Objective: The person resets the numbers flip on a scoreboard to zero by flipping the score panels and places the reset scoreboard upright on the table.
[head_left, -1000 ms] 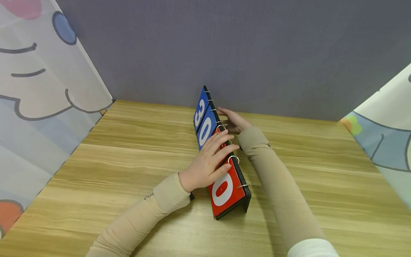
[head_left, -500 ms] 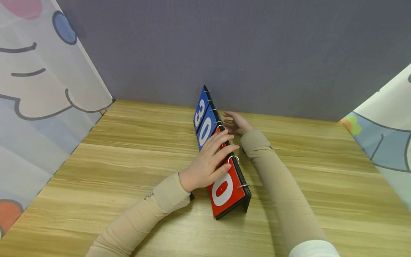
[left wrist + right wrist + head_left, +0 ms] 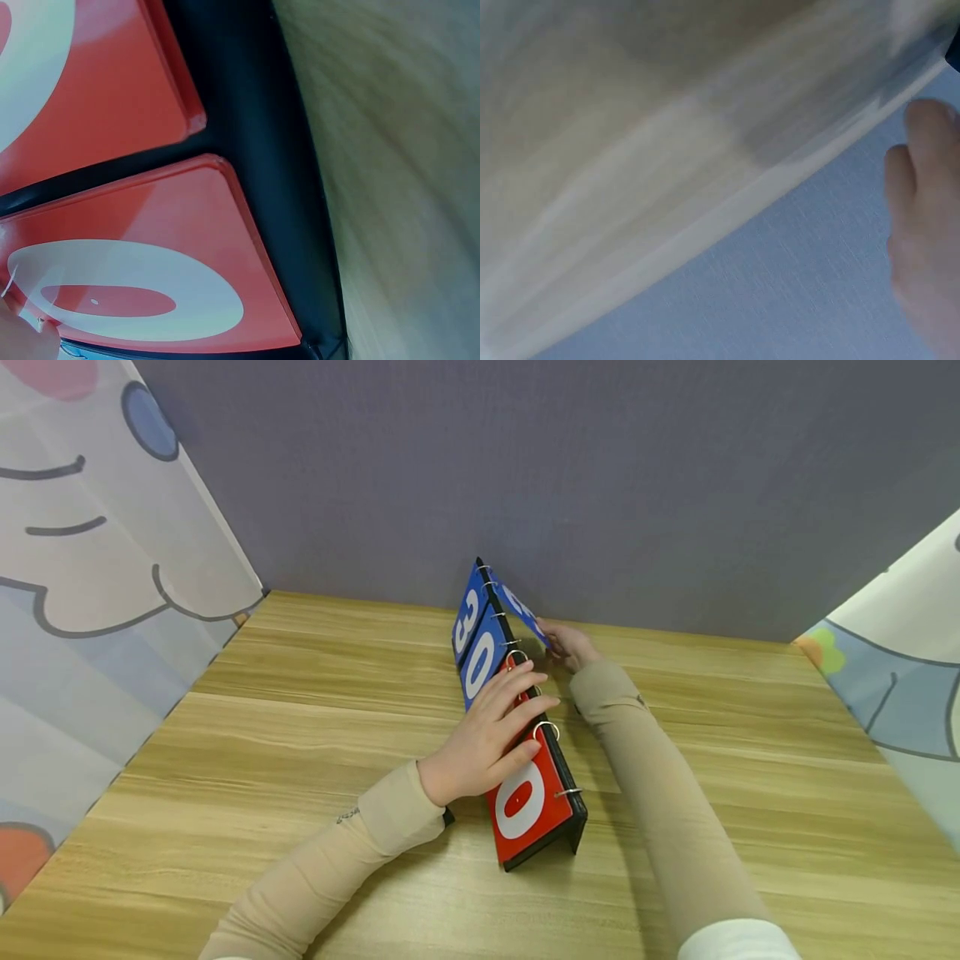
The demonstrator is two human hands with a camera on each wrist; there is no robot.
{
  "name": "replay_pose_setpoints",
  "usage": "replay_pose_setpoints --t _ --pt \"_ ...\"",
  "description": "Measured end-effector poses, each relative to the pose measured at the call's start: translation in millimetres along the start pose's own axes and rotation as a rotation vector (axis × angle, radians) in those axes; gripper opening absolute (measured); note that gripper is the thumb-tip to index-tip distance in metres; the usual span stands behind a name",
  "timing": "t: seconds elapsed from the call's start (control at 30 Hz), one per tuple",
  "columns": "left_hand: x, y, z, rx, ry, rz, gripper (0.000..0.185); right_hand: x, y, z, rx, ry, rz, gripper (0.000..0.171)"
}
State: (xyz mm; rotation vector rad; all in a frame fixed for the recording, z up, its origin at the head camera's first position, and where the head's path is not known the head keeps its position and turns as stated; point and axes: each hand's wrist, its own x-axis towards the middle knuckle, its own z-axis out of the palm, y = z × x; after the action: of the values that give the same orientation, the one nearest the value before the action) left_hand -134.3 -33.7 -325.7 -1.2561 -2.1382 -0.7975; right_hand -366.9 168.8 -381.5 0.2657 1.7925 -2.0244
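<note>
A flip scoreboard (image 3: 576,810) stands like a tent on the wooden table, its ringed top edge running away from me. Blue cards showing 3 and 0 face left at the far end; a red 0 card (image 3: 551,806) is at the near end. My left hand (image 3: 472,752) rests over the red cards, fingers fairly straight and fingertips at the top edge. Beyond the ridge, my right hand (image 3: 572,646) pinches the lower end of a blue number card (image 3: 517,607), which slopes out from the rings. In the left wrist view, red cards (image 3: 187,206) lie against the black board.
A grey partition (image 3: 600,502) rises behind the table (image 3: 300,693). Printed cartoon curtains (image 3: 97,577) border the left and right sides.
My right hand has gone from open beside the board to pinching a blue card, which now slopes out on the right side. The left hand stays in place.
</note>
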Motion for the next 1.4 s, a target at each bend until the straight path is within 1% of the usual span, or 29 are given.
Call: replay_pose_setpoints --t 0.03,0.07,0.1,0.13,0.2,0.23,0.27,0.3,0.33,0.43,0.6,0.77,0.87,1.0,1.17,1.27,1.4 --pt "0.1 0.0 0.0 0.000 0.001 0.001 0.059 13 1 -7 -0.007 0.015 0.003 0.021" --pt "0.0 -0.2 -0.1 0.001 0.002 0.001 0.059 25 4 -14 0.013 0.005 -0.024 0.021" --pt "-0.1 -0.3 -0.2 0.002 0.003 0.001 0.059 26 4 -14 0.033 0.038 -0.035 0.021" --pt "-0.2 -0.4 -0.2 0.003 0.003 0.000 0.059 22 2 -11 0.052 0.066 -0.043 0.023" --pt "-0.5 -0.7 -0.3 0.002 0.003 -0.001 0.059 -8 -11 8 0.065 0.173 -0.040 0.027" --pt "-0.6 -0.8 -0.3 0.001 0.003 -0.003 0.059 -11 -11 11 0.060 0.207 -0.059 0.031" --pt "-0.7 -1.0 -0.2 0.000 0.002 -0.005 0.059 -26 -14 20 0.063 0.228 -0.090 0.035" --pt "-0.8 -1.2 -0.1 -0.001 0.002 -0.007 0.059 -43 -21 31 0.038 0.288 -0.079 0.040" --pt "-0.9 -1.4 -0.1 -0.002 0.002 -0.008 0.059 -57 -26 39 0.010 0.329 -0.072 0.045" --pt "-1.1 -1.8 0.0 -0.004 0.001 -0.008 0.059 -76 -32 48 -0.029 0.370 -0.079 0.047" --pt "-1.2 -1.9 0.5 -0.002 -0.001 -0.006 0.059 -85 -34 49 -0.046 0.376 -0.075 0.044" --pt "-1.8 -2.1 0.7 -0.002 -0.005 -0.011 0.059 -82 -31 49 -0.035 0.385 -0.100 0.043" --pt "-2.4 -2.2 0.4 -0.002 -0.010 -0.013 0.059 -81 -30 50 -0.047 0.391 -0.113 0.043" --pt "-2.6 -2.2 0.2 -0.003 -0.007 -0.010 0.059 -81 -29 52 -0.047 0.364 -0.123 0.045" --pt "-2.7 -2.0 0.3 -0.004 0.001 -0.004 0.059 -82 -27 54 -0.002 0.319 -0.147 0.043" --pt "-2.6 -1.9 0.2 -0.006 0.002 -0.001 0.059 -81 -26 52 0.025 0.307 -0.155 0.038" --pt "-2.7 -1.8 0.0 -0.006 0.002 -0.002 0.059 -81 -26 50 0.040 0.274 -0.182 0.019"
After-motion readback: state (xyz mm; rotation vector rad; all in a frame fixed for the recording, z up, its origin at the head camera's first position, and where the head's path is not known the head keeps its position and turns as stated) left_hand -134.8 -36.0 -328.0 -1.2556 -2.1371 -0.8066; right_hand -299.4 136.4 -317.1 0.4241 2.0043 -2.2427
